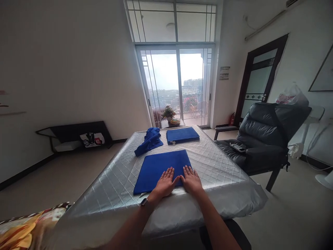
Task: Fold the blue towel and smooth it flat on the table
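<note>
A blue cloth (161, 165), folded into a flat rectangle, lies in front of me on a table under a silvery quilted cover (111, 187). My left hand (166, 182) rests palm down on its near part, fingers stretched out, with a watch on that wrist. Beside it, my right hand (191, 178) lies flat at the cloth's near right edge, fingers spread; the two thumbs almost meet. Farther back sits a stack of folded blue cloths (182, 134). Left of the stack is a crumpled blue cloth (150, 140).
A dark padded recliner (262, 135) stands close on the right, a device (237, 147) on its seat. Beyond the table, a small stand holds a potted plant (168, 113) before sliding glass doors. A black bench (78, 133) is along the left wall. Patterned fabric (23, 229) shows at lower left.
</note>
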`<move>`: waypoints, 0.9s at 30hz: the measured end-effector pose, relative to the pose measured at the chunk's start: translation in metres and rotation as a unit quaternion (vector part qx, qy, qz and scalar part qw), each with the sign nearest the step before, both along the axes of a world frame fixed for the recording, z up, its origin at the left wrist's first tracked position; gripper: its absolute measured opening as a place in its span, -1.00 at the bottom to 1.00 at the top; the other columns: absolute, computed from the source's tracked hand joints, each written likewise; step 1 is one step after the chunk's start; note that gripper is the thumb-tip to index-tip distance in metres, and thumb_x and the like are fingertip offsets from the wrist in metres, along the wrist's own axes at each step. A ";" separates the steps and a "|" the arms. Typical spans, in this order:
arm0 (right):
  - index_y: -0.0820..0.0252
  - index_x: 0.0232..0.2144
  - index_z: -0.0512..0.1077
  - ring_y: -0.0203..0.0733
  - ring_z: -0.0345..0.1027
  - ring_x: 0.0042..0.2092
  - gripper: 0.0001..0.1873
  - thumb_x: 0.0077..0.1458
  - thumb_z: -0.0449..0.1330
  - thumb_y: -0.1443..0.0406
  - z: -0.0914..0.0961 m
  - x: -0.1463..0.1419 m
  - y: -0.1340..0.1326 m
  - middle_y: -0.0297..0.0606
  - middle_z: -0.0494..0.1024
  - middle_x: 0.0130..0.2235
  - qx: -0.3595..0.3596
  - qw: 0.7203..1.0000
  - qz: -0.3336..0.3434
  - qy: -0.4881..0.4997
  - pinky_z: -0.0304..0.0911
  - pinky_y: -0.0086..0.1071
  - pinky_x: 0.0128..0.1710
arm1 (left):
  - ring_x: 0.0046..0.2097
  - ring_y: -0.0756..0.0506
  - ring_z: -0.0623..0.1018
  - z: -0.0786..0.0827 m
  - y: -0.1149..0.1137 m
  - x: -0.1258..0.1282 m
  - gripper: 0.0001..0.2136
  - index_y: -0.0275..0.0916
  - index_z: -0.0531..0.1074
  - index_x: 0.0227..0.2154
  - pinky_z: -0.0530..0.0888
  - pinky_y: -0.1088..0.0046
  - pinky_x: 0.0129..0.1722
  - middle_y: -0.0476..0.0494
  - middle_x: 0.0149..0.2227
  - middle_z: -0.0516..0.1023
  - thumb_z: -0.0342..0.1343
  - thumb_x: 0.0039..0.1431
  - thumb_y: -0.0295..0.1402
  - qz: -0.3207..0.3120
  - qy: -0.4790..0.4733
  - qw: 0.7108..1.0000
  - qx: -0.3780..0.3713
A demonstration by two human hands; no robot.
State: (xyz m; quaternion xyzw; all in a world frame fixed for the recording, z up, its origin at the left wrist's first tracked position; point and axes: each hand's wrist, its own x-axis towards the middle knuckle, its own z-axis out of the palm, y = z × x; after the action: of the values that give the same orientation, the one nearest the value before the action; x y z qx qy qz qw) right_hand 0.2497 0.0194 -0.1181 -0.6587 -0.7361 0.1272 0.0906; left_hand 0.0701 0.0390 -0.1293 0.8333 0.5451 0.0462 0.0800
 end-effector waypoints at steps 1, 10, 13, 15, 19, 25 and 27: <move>0.25 0.44 -0.12 -0.16 -0.39 0.47 -0.28 0.37 -0.30 0.03 0.000 -0.001 0.000 -0.29 -0.19 0.47 -0.001 1.000 -0.002 0.003 -0.42 -0.13 0.42 | 0.46 -0.21 -0.11 -0.003 -0.002 -0.017 -0.26 -0.37 -0.08 0.42 -0.07 0.11 0.40 -0.28 0.46 -0.14 -0.50 0.40 0.07 0.019 0.006 1.000 0.005; 0.16 0.44 -0.12 -0.16 -0.41 0.48 -0.30 0.38 -0.31 0.02 0.002 0.007 0.000 -0.36 -0.19 0.47 -0.005 1.000 0.017 -0.014 -0.46 -0.04 0.41 | 0.44 -0.31 0.02 -0.035 -0.011 -0.154 -0.19 -0.50 -0.06 0.40 0.12 0.02 0.34 -0.47 0.43 -0.09 -0.42 0.36 0.12 0.160 0.060 0.983 0.070; 0.15 0.44 -0.12 -0.16 -0.41 0.48 -0.30 0.38 -0.32 0.02 0.004 0.010 -0.002 -0.37 -0.19 0.47 -0.001 1.000 0.019 -0.018 -0.45 -0.03 0.41 | 0.44 -0.32 0.02 -0.036 -0.015 -0.155 -0.18 -0.52 -0.07 0.40 0.11 0.05 0.34 -0.48 0.44 -0.10 -0.42 0.36 0.13 0.162 0.052 0.982 0.078; 0.13 0.44 -0.12 -0.17 -0.41 0.48 -0.31 0.38 -0.32 0.02 0.006 0.010 -0.002 -0.38 -0.19 0.47 -0.004 1.000 0.018 -0.023 -0.46 -0.04 0.41 | 0.44 -0.31 -0.01 -0.034 -0.017 -0.150 -0.16 -0.54 -0.08 0.40 0.09 0.08 0.36 -0.48 0.44 -0.12 -0.40 0.35 0.14 0.165 0.045 0.983 0.068; 0.08 0.44 -0.13 -0.19 -0.43 0.47 -0.32 0.38 -0.32 0.01 0.008 0.009 -0.001 -0.41 -0.19 0.47 -0.014 0.999 0.016 -0.031 -0.48 -0.07 0.41 | 0.44 -0.31 0.01 -0.029 -0.021 -0.144 -0.12 -0.53 -0.08 0.40 0.10 0.07 0.35 -0.48 0.44 -0.11 -0.35 0.32 0.19 0.176 0.027 0.982 0.059; 0.06 0.45 -0.16 -0.20 -0.44 0.47 -0.32 0.39 -0.31 0.00 0.008 0.010 0.001 -0.43 -0.21 0.47 -0.026 0.999 0.013 -0.047 -0.47 -0.08 0.42 | 0.44 -0.33 0.01 -0.029 -0.026 -0.144 -0.04 -0.50 -0.07 0.40 0.07 0.06 0.36 -0.44 0.44 -0.11 -0.30 0.24 0.30 0.176 -0.009 0.982 0.069; 0.07 0.45 -0.17 -0.21 -0.44 0.47 -0.32 0.39 -0.31 0.00 0.010 0.011 0.000 -0.45 -0.23 0.47 -0.038 0.997 0.015 -0.059 -0.45 -0.08 0.42 | 0.44 -0.33 0.00 -0.029 -0.027 -0.142 0.00 -0.51 -0.07 0.40 0.05 0.08 0.37 -0.44 0.45 -0.11 -0.27 0.21 0.32 0.178 -0.021 0.981 0.072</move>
State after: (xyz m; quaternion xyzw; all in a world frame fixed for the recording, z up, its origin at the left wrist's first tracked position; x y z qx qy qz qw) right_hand 0.2602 0.0195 -0.1084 -0.6572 -0.7442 0.1174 0.0202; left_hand -0.0719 0.0117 -0.1587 0.7254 0.6782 0.1160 0.0215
